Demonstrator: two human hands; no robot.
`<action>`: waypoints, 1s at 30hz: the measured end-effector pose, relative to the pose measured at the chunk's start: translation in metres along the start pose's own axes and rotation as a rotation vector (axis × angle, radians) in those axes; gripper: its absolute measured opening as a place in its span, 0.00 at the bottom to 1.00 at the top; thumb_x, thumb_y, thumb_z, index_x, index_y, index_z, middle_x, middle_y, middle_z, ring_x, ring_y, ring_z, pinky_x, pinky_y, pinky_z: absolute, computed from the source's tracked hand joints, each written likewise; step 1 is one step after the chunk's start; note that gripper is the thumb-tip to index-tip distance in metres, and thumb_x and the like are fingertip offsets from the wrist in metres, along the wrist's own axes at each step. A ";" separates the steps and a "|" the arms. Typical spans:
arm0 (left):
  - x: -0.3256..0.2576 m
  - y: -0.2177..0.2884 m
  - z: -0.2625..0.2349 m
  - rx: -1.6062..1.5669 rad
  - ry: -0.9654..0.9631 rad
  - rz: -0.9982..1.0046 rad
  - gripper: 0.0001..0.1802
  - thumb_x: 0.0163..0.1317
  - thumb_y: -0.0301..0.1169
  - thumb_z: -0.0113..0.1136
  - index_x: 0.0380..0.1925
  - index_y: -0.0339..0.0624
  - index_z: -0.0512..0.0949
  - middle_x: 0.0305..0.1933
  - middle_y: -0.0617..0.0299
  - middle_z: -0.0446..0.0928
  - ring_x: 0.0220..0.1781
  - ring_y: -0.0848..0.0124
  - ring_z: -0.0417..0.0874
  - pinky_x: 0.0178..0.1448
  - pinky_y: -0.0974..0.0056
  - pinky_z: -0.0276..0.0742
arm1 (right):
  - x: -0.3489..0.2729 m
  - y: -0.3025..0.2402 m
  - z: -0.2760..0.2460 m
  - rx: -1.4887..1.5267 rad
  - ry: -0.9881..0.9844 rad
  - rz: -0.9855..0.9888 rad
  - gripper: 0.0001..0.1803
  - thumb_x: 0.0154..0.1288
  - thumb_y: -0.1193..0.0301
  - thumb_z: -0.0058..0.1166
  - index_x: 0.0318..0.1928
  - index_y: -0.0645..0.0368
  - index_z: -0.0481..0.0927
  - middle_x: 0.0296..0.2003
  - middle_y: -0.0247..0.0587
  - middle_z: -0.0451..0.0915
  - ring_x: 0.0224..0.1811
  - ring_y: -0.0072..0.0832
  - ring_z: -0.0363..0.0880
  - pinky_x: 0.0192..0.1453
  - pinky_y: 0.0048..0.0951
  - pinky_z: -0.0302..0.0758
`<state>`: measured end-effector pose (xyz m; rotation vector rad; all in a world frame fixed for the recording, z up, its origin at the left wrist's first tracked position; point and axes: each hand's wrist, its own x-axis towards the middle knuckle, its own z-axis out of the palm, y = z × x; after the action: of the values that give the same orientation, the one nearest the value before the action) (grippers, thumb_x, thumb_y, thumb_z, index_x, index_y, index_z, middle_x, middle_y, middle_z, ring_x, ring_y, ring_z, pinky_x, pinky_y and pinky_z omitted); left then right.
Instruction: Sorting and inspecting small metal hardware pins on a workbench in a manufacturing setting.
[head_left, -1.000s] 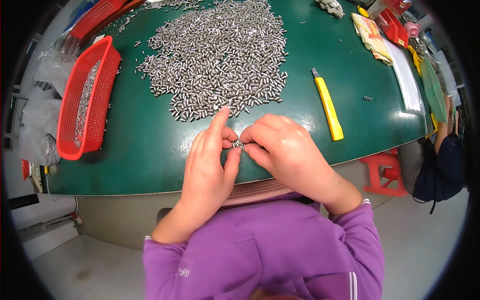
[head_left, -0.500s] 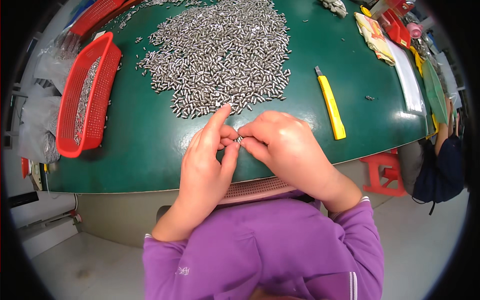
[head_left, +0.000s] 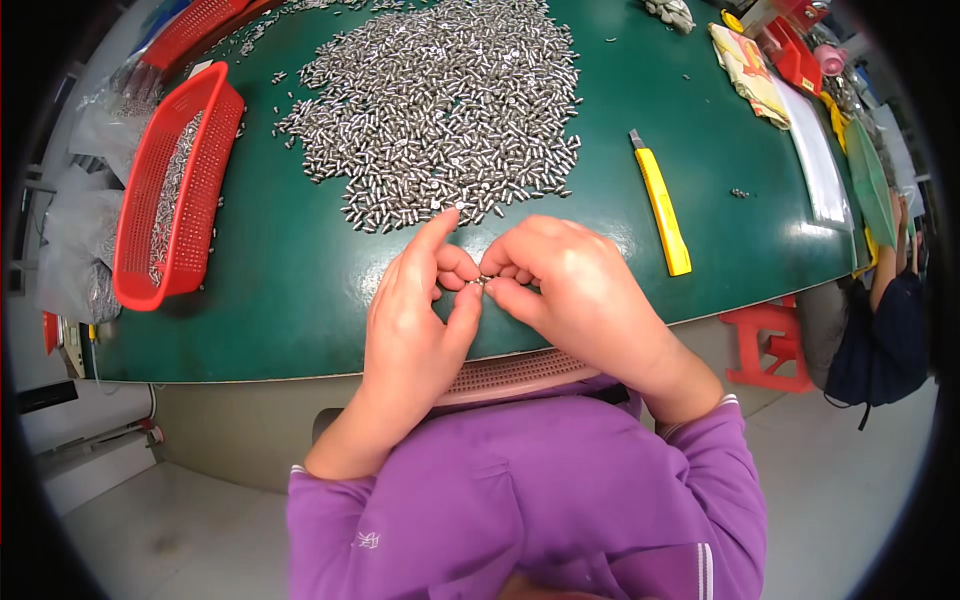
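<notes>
My left hand (head_left: pixel 415 310) and my right hand (head_left: pixel 560 280) meet fingertip to fingertip above the near part of the green table. Between them are small silvery metal parts (head_left: pixel 481 281), pinched by thumb and finger on each side; how many is hidden by the fingers. My left index finger points up and away from the pinch. Just beyond the hands spreads a wide heap of small silvery metal parts (head_left: pixel 440 110), short and pin-like with tapered ends.
A red perforated basket (head_left: pixel 190 190) holding more metal parts stands at left, beside clear plastic bags (head_left: pixel 80 225). A yellow utility knife (head_left: pixel 662 210) lies right of the heap. Cloth (head_left: pixel 748 75) and a red bin (head_left: pixel 795 60) sit far right. Another person (head_left: pixel 880 335) is at the right edge.
My fingertips have shifted slightly around the small metal parts, and the right-hand fingers now curl a little more visibly. Both hands stay in nearly the same place.
</notes>
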<state>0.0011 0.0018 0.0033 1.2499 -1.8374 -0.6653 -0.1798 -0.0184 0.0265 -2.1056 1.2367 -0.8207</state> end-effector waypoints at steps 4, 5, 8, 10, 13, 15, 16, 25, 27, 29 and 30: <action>0.000 0.002 -0.001 -0.003 -0.012 -0.022 0.36 0.54 0.14 0.64 0.66 0.35 0.68 0.35 0.62 0.79 0.38 0.66 0.80 0.45 0.61 0.77 | -0.002 0.001 0.002 -0.030 0.019 -0.028 0.07 0.57 0.77 0.64 0.36 0.60 0.81 0.30 0.39 0.81 0.33 0.37 0.83 0.41 0.37 0.79; 0.000 0.002 -0.001 -0.009 -0.016 -0.034 0.36 0.54 0.14 0.64 0.66 0.35 0.68 0.35 0.62 0.79 0.38 0.66 0.80 0.45 0.61 0.77 | -0.002 0.001 0.002 -0.030 0.019 -0.027 0.07 0.57 0.77 0.64 0.36 0.60 0.81 0.30 0.39 0.81 0.33 0.37 0.83 0.41 0.37 0.79; 0.000 -0.001 0.000 -0.014 -0.011 -0.020 0.36 0.54 0.14 0.64 0.65 0.34 0.68 0.35 0.62 0.79 0.38 0.66 0.80 0.45 0.61 0.77 | -0.003 0.000 0.003 -0.045 0.034 -0.050 0.07 0.56 0.77 0.64 0.36 0.59 0.80 0.30 0.39 0.80 0.34 0.38 0.82 0.41 0.39 0.78; 0.000 -0.002 0.000 -0.013 -0.002 0.005 0.36 0.54 0.14 0.64 0.65 0.34 0.68 0.35 0.62 0.79 0.38 0.66 0.80 0.45 0.61 0.77 | -0.004 -0.001 0.005 -0.053 0.061 -0.067 0.07 0.56 0.77 0.64 0.35 0.59 0.79 0.30 0.38 0.79 0.34 0.39 0.80 0.40 0.39 0.77; 0.000 -0.002 0.000 0.009 -0.009 0.019 0.36 0.54 0.14 0.64 0.65 0.34 0.68 0.35 0.62 0.79 0.38 0.66 0.80 0.45 0.61 0.77 | -0.005 -0.003 0.004 -0.048 0.073 -0.050 0.07 0.56 0.78 0.64 0.34 0.58 0.79 0.30 0.39 0.79 0.34 0.41 0.79 0.40 0.40 0.76; -0.001 -0.002 0.000 -0.009 -0.022 0.002 0.35 0.54 0.14 0.64 0.65 0.34 0.69 0.35 0.62 0.79 0.38 0.66 0.80 0.45 0.61 0.77 | -0.006 -0.003 0.004 -0.064 0.082 -0.055 0.07 0.55 0.78 0.64 0.34 0.58 0.79 0.31 0.39 0.79 0.34 0.41 0.79 0.40 0.40 0.76; -0.002 -0.002 0.000 -0.008 -0.022 0.002 0.35 0.54 0.14 0.64 0.65 0.34 0.69 0.35 0.62 0.79 0.38 0.66 0.80 0.45 0.61 0.77 | -0.006 -0.003 0.004 -0.080 0.092 -0.062 0.07 0.55 0.78 0.64 0.34 0.57 0.79 0.31 0.39 0.79 0.34 0.41 0.79 0.40 0.40 0.76; -0.002 -0.003 0.001 -0.018 -0.013 0.012 0.34 0.54 0.14 0.64 0.64 0.36 0.70 0.36 0.62 0.79 0.39 0.66 0.79 0.48 0.60 0.78 | -0.011 0.001 0.006 -0.101 0.093 -0.153 0.07 0.57 0.79 0.61 0.36 0.59 0.76 0.32 0.44 0.73 0.36 0.45 0.75 0.38 0.44 0.75; -0.002 -0.002 0.000 -0.010 -0.023 0.014 0.34 0.54 0.14 0.64 0.64 0.36 0.70 0.36 0.61 0.79 0.39 0.66 0.79 0.48 0.60 0.78 | -0.011 -0.003 0.003 -0.121 0.080 -0.128 0.08 0.55 0.79 0.62 0.36 0.58 0.78 0.33 0.42 0.75 0.36 0.44 0.77 0.40 0.42 0.76; -0.002 -0.003 0.000 -0.010 -0.024 0.015 0.34 0.54 0.14 0.64 0.64 0.36 0.70 0.36 0.61 0.79 0.39 0.66 0.79 0.49 0.60 0.77 | -0.010 -0.006 0.001 -0.141 0.068 -0.104 0.09 0.53 0.80 0.64 0.36 0.58 0.80 0.33 0.41 0.78 0.36 0.43 0.78 0.41 0.41 0.76; -0.002 -0.003 0.000 -0.009 -0.025 0.016 0.34 0.54 0.15 0.64 0.64 0.36 0.70 0.36 0.61 0.79 0.39 0.66 0.79 0.49 0.60 0.77 | -0.010 -0.006 0.001 -0.151 0.064 -0.111 0.09 0.53 0.80 0.63 0.36 0.58 0.80 0.34 0.41 0.78 0.36 0.44 0.78 0.42 0.41 0.76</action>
<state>0.0030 0.0028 0.0001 1.2253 -1.8602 -0.6827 -0.1795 -0.0070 0.0286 -2.3022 1.2594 -0.8736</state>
